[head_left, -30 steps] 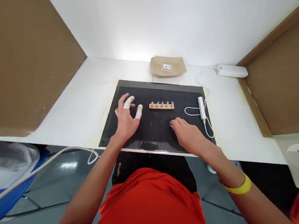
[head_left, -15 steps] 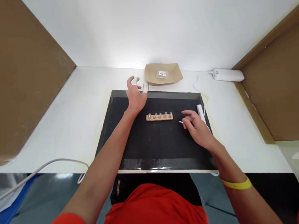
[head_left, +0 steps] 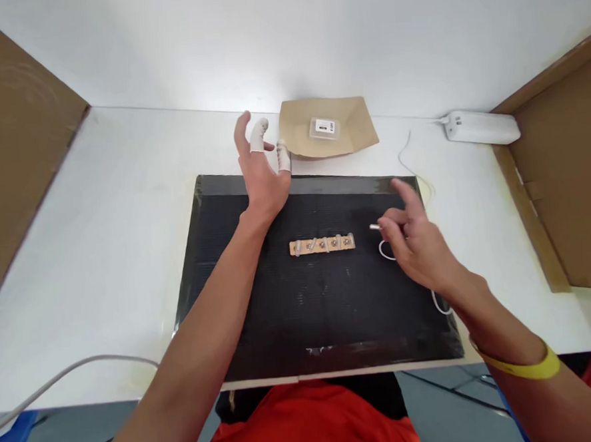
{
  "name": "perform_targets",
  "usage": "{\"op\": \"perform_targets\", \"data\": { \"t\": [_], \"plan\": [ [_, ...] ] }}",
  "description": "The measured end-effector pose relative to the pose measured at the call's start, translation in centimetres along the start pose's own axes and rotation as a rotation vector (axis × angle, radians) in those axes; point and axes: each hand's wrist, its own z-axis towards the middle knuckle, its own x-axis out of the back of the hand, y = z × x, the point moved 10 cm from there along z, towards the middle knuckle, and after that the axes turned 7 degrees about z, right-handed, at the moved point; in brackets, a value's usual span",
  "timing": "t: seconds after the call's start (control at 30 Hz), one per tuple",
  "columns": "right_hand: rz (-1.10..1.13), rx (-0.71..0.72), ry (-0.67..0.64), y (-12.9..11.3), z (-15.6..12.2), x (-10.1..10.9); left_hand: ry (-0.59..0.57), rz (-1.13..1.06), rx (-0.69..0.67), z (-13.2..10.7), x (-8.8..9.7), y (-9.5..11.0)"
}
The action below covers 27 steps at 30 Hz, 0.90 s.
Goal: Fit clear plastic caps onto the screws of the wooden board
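My left hand (head_left: 260, 170) reaches over the far edge of the black mat (head_left: 260, 303), fingers spread, with white finger cots on two fingertips. It is close to a brown paper tray (head_left: 355, 134) that holds a small clear labelled packet (head_left: 324, 127). My right hand (head_left: 417, 240) hovers over the right part of the mat and pinches a small metal pin (head_left: 375, 227) between thumb and finger. A short wooden strip with several metal screws (head_left: 322, 245) lies in the middle of the mat, left of that hand.
A white cable (head_left: 386, 250) loops on the mat under my right hand. A white power adapter (head_left: 480, 127) sits at the back right. Brown cardboard panels (head_left: 567, 164) flank the white table (head_left: 101, 246) on both sides. A grey cable (head_left: 59, 379) hangs at the front left.
My left hand went from the mat's left part forward toward the paper tray. My right hand rose from the mat's middle and moved right, pinching the small pin. The camera tilted down.
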Motion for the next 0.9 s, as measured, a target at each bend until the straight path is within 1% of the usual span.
{"op": "perform_targets", "data": {
  "t": [0.07, 0.1, 0.13, 0.2, 0.23, 0.33, 0.37, 0.4, 0.43, 0.47, 0.5, 0.57, 0.6, 0.63, 0.7, 0.73, 0.83, 0.87, 0.9],
  "plan": [
    [-0.016, 0.028, -0.087, -0.2, -0.1, -1.1, 0.042, -0.044, 0.019, -0.1, 0.6, 0.0],
    [-0.020, 0.025, -0.105, -0.2, -0.2, -1.3, 0.056, -0.060, 0.040, -0.1, 0.8, -0.1],
    [-0.023, 0.002, -0.075, 0.1, -0.2, -1.1, 0.069, -0.075, 0.066, -0.1, 0.9, -0.3],
    [-0.026, -0.063, 0.054, 0.8, -0.2, 0.2, 0.074, -0.114, 0.126, 0.0, 1.0, -0.7],
    [-0.032, -0.070, 0.073, 0.8, -0.2, 0.4, 0.069, -0.144, 0.161, 0.1, 0.9, -1.0],
    [-0.055, 0.003, -0.051, 0.2, -0.2, -0.9, 0.059, -0.234, 0.260, 0.4, 0.4, -2.2],
    [-0.065, 0.009, -0.036, 0.2, -0.2, -0.7, 0.062, -0.251, 0.280, 0.5, 0.3, -2.5],
    [-0.081, -0.007, 0.026, 0.4, -0.2, -0.1, 0.074, -0.259, 0.289, 0.6, 0.3, -2.8],
    [-0.098, -0.028, 0.099, 0.6, -0.3, 0.7, 0.090, -0.260, 0.287, 0.7, 0.4, -2.9],
    [-0.121, -0.036, 0.131, 0.7, -0.4, 1.0, 0.105, -0.257, 0.277, 0.8, 0.5, -3.0],
    [-0.151, -0.019, 0.111, 0.5, -0.4, 0.8, 0.121, -0.255, 0.263, 0.8, 0.6, -2.9],
    [-0.207, 0.054, -0.026, -0.4, -0.4, -0.5, 0.151, -0.259, 0.232, 0.9, 0.8, -2.5],
    [-0.228, 0.079, -0.065, -0.8, -0.3, -0.8, 0.168, -0.266, 0.218, 0.9, 0.9, -2.2],
    [-0.251, 0.085, -0.053, -1.0, -0.2, -0.5, 0.183, -0.271, 0.203, 0.8, 1.0, -2.0],
    [-0.312, 0.086, 0.020, -1.6, 0.3, 0.7, 0.196, -0.269, 0.176, 0.8, 1.2, -1.5],
    [-0.347, 0.126, 0.011, -2.2, 0.6, 0.9, 0.194, -0.261, 0.161, 0.8, 1.3, -1.3],
    [-0.431, 0.361, -0.139, -4.7, 1.2, 0.0, 0.159, -0.224, 0.111, 1.0, 1.4, -1.0],
    [-0.444, 0.410, -0.162, -5.3, 1.4, 0.0, 0.141, -0.217, 0.106, 1.0, 1.3, -1.0],
    [-0.455, 0.417, -0.162, -5.6, 1.9, 0.4, 0.127, -0.212, 0.106, 1.1, 1.3, -1.1]
  ]
}}
